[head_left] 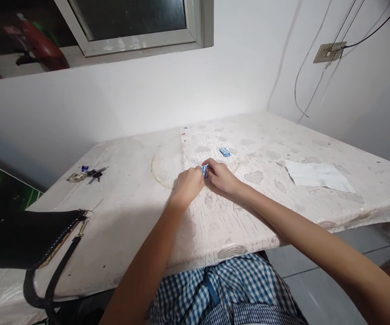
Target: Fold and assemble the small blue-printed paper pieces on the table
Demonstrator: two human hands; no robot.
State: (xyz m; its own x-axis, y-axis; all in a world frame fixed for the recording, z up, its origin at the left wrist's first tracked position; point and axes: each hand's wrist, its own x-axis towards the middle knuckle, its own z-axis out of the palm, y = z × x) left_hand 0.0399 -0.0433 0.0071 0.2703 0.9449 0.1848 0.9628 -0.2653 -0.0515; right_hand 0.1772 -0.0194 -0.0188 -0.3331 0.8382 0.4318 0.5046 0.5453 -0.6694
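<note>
Between my two hands is a small blue-and-white patterned piece [205, 171], too small to name for certain. My left hand [189, 181] is closed on its left side, knuckles up. From the right, my right hand [221, 175] pinches the same piece with thumb and fingers. Both hands rest low over the patterned tablecloth [215, 225], and the fingers hide part of the piece. A little beyond my right hand lies a similar blue-and-white flat item [225, 152] on the cloth.
A white paper or cloth [317, 176] lies at the right. Keys [95, 174] lie at the left, and a black bag [29, 234] with a strap sits at the near left edge. White walls meet behind the table; cables hang from a wall socket [329, 52].
</note>
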